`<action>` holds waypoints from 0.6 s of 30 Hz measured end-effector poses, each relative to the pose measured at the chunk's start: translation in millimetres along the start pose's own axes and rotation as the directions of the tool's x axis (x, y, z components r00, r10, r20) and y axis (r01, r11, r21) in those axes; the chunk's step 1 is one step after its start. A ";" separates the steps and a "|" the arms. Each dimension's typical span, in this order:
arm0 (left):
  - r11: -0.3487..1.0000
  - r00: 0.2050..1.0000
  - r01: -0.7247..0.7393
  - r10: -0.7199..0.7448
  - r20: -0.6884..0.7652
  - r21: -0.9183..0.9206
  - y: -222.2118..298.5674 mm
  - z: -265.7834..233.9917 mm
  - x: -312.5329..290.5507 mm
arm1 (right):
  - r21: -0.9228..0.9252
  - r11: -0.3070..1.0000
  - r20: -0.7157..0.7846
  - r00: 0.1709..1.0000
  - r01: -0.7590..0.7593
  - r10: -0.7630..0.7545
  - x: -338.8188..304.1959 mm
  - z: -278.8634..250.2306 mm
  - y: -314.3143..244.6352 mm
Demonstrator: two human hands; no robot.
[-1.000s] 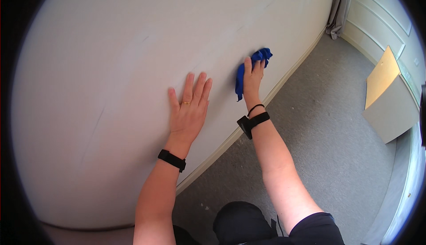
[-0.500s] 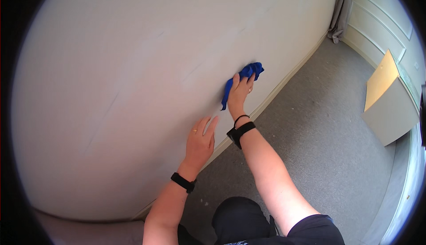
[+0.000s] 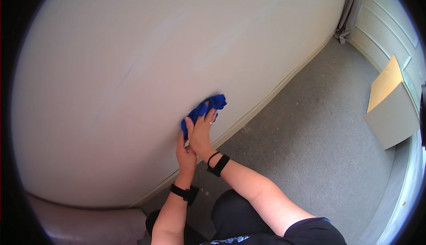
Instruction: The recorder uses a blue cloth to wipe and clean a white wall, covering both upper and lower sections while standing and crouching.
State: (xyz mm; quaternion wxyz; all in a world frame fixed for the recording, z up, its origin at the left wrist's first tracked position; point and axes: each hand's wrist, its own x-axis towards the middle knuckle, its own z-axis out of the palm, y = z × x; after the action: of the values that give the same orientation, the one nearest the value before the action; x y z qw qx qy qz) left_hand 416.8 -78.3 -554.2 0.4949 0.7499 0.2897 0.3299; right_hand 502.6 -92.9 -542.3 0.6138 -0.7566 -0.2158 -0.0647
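A crumpled blue cloth (image 3: 216,101) lies against the pale wall (image 3: 111,111), low down near the skirting board. My right hand (image 3: 200,137) presses over it, fingers bent into the folds and thumb on its left part. Just beneath, my left hand (image 3: 185,160) meets the cloth's lower end, its fingers and thumb drawn together there; my right hand partly covers it. Thin dark scuff lines and faint lighter smears run diagonally on the wall above the cloth.
A cream skirting board (image 3: 266,99) borders the grey carpet (image 3: 306,147). A board-like box (image 3: 392,111) stands on the right, and a grey curtain (image 3: 350,14) hangs in the far corner. At the lower left is a brownish padded surface (image 3: 88,223).
My right hand has brought the cloth down and left along the wall. My left hand, apart from the cloth before with fingers stretched, now touches its lower end beside my right hand.
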 end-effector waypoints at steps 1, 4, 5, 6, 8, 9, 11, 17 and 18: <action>1.000 1.000 -0.023 0.023 -0.008 -0.020 -1.1 -6.0 1.4 | 0.021 1.000 0.076 0.997 0.018 -0.019 -7.0 1.1 -6.9; 0.987 0.991 0.053 -0.072 -0.117 -0.154 -6.2 -23.7 1.2 | 0.030 0.998 0.185 0.980 0.063 -0.067 -28.7 10.2 -14.1; 0.989 0.979 0.097 -0.114 -0.166 -0.108 -2.3 -29.3 0.5 | 0.035 0.996 0.286 0.954 0.087 -0.094 -36.4 10.6 -15.4; 0.989 0.978 0.099 -0.117 -0.171 -0.111 -8.5 -32.7 0.0 | 0.042 0.993 0.384 0.916 0.110 -0.118 -42.5 10.6 -16.5; 0.985 0.974 0.056 -0.090 -0.206 -0.163 -17.9 -41.0 -2.7 | 0.032 0.986 0.366 0.916 0.163 -0.163 -47.6 12.3 -17.0; 0.984 0.974 0.060 -0.095 -0.206 -0.166 -23.7 -40.8 -4.1 | 0.027 0.983 0.330 0.926 0.184 -0.183 -48.9 16.1 -10.8; 0.987 0.983 0.033 -0.061 -0.172 -0.160 -25.9 -39.8 -3.4 | 0.022 0.979 0.297 0.934 0.202 -0.199 -45.5 19.7 -7.2; 0.997 0.989 0.066 -0.061 0.133 -0.033 7.0 -23.8 -5.6 | -0.026 0.998 0.117 0.992 0.058 -0.055 8.9 -5.6 -8.4; 0.997 0.988 0.067 -0.062 0.140 -0.031 10.7 -21.0 -6.9 | -0.028 1.000 0.093 0.996 0.001 0.002 19.5 -12.1 -3.7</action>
State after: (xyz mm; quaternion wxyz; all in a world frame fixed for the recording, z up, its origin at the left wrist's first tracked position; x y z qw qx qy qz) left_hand 397.3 -75.7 -539.5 0.5374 0.7525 0.2726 0.2656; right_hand 520.6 -99.1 -528.9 0.5927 -0.7672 -0.2430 -0.0325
